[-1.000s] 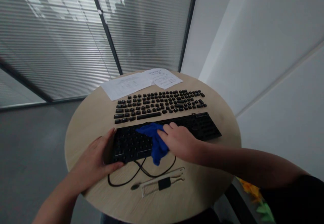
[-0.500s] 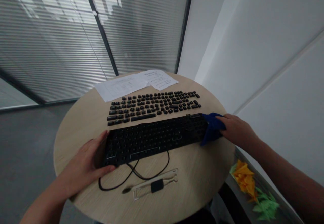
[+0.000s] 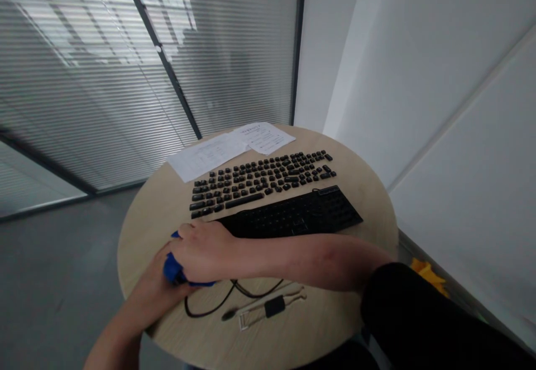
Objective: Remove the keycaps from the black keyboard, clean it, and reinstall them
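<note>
A black keyboard frame (image 3: 301,216) with its keycaps off lies across a round wooden table (image 3: 368,191). My right hand (image 3: 203,250) reaches across to the frame's left end, closed over a blue cloth (image 3: 171,267) and pressing it down there. My left hand (image 3: 157,289) lies under and behind the right hand at the same left end; its fingers are hidden. The keyboard's black cable (image 3: 234,297) loops toward the front edge.
Rows of loose black keycaps (image 3: 262,177) lie beyond the frame. Two paper sheets (image 3: 228,144) sit at the far edge. A wire keycap puller (image 3: 270,306) lies near the front edge. White wall on the right, glass partition with blinds behind.
My right hand swept the blue cloth from the middle of the frame to its right end, then all the way back to its left end. The left hand stayed at the left end.
</note>
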Motion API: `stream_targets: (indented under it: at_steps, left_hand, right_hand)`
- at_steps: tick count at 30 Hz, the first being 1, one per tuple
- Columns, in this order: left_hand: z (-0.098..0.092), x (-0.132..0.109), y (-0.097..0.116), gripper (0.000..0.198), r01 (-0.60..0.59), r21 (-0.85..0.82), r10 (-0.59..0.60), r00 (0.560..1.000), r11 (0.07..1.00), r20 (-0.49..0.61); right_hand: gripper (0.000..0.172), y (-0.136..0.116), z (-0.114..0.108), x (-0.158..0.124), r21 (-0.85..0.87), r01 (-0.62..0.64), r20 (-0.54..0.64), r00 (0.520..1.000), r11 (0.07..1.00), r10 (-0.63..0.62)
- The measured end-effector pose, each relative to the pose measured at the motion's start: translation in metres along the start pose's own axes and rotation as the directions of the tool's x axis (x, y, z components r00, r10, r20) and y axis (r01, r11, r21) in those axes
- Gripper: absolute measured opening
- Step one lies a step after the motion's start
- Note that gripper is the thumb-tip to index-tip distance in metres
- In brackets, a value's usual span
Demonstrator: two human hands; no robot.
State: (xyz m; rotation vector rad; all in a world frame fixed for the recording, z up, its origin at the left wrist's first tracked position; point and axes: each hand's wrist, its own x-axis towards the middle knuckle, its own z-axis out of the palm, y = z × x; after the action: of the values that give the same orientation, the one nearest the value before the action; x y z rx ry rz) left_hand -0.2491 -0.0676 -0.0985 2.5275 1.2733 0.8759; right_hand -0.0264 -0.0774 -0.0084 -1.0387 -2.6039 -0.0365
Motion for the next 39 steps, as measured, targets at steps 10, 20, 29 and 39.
stream_targets:
  at_steps: [10,20,29,39]
  left_hand:
    - [0.004,0.003,-0.001,0.123,0.000,0.053,-0.003,0.998,0.999,0.062]
    - [0.004,0.002,-0.002,0.119,0.084,0.005,-0.085,0.992,0.996,0.095]
    - [-0.017,0.011,0.031,0.096,0.416,-0.216,-0.417,0.908,0.883,0.046]
    - [-0.010,0.053,0.061,0.033,0.615,-0.255,-0.598,0.788,0.746,0.148]
  right_hand:
    - [0.016,0.080,-0.023,-0.088,-0.142,-0.195,0.112,0.971,0.971,0.211]
    - [0.032,0.205,-0.076,-0.269,-0.325,-0.683,0.107,0.661,0.654,0.743]
    - [0.024,0.232,-0.077,-0.307,0.382,-0.814,0.000,0.474,0.438,0.880]
    - [0.022,0.225,-0.067,-0.281,0.805,-0.592,0.318,0.373,-0.041,0.872]
